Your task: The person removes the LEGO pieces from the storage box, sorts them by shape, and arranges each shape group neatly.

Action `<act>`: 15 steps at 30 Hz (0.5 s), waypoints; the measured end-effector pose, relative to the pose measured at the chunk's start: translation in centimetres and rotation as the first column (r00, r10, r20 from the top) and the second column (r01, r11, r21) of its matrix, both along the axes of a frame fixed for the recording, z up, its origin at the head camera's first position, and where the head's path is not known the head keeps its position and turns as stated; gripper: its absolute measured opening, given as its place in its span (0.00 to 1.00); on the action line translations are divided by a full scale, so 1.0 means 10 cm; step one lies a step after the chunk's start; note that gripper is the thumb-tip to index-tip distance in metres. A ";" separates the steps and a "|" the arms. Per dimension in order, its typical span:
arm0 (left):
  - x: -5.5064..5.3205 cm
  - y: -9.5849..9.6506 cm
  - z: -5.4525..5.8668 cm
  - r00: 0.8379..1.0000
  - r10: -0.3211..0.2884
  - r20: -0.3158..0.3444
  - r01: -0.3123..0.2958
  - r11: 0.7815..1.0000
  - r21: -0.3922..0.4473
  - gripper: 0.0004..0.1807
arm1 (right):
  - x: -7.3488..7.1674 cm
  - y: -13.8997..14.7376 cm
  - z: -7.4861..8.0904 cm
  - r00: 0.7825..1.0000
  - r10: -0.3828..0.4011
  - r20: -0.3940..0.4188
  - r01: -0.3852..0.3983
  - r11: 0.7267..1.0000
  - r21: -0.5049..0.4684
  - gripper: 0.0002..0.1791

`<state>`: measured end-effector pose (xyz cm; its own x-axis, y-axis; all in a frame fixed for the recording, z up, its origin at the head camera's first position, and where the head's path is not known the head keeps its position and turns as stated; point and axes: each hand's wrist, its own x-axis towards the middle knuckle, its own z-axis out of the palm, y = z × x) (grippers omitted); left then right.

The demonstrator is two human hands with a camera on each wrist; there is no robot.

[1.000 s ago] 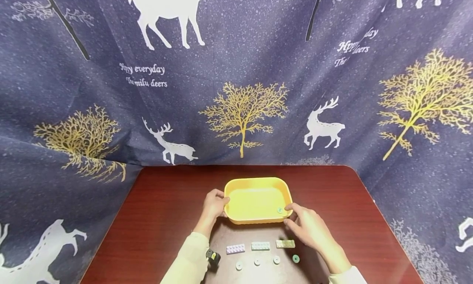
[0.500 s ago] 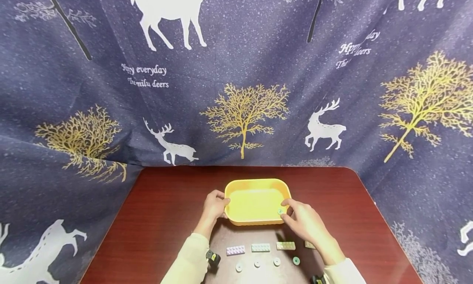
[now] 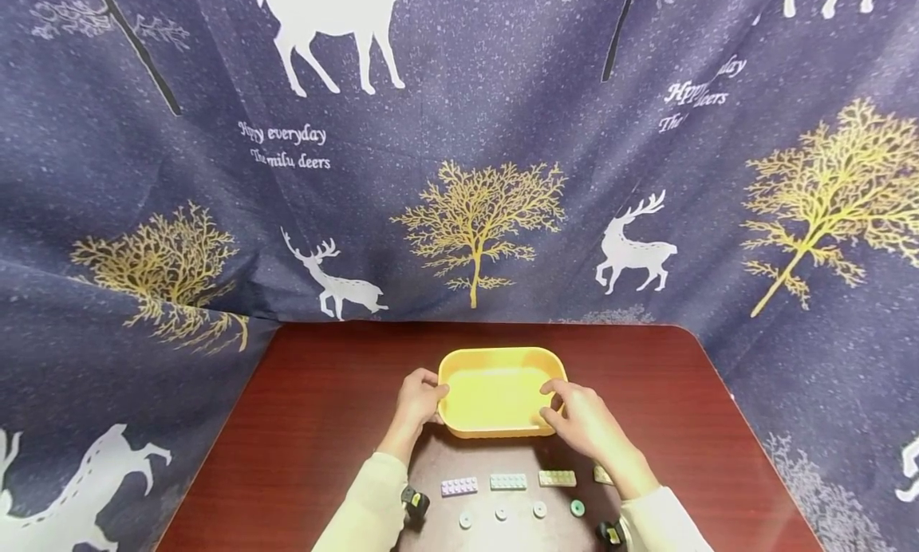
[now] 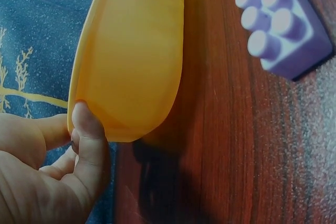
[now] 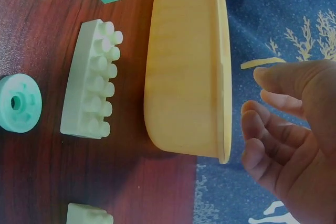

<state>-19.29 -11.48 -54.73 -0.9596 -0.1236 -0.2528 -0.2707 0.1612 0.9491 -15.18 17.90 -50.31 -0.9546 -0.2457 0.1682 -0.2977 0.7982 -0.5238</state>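
A shallow yellow tray (image 3: 494, 400) is held tilted above the tabletop. My left hand (image 3: 416, 399) pinches its left rim; in the left wrist view the thumb (image 4: 88, 121) lies over that rim, inside the tray (image 4: 134, 51). At the tray's right side, my right hand (image 3: 590, 424) reaches over the rim. Its fingers are loosely bent, with a gap between thumb and fingertips. Nothing shows in that hand (image 5: 294, 129) in the right wrist view, where it appears beyond the tray's wall (image 5: 186, 66). No small green wheel is visible inside the tray.
On the red-brown table (image 3: 337, 376), in front of the tray, lie a purple brick (image 3: 459, 486), a mint brick (image 3: 508, 482), a pale green brick (image 3: 557, 479) and a partly covered one (image 3: 601, 475). Several small wheels (image 3: 577, 508) form a nearer row.
My right hand has left the tray's right rim and moved left over the inside. The small green wheel seen in the tray earlier is out of sight now. The left hand keeps its hold.
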 end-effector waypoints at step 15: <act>0.00 0.00 0.01 1.000 -0.003 -0.003 0.003 1.000 -0.003 0.14 | -0.19 -0.02 -0.08 1.000 0.002 0.005 -0.002 1.000 0.002 0.14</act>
<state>-19.25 -11.50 -54.62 -0.9607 -0.1215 -0.2495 -0.2674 0.1645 0.9494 -17.10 17.71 -51.08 -0.9550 -0.2480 0.1627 -0.2966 0.7987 -0.5235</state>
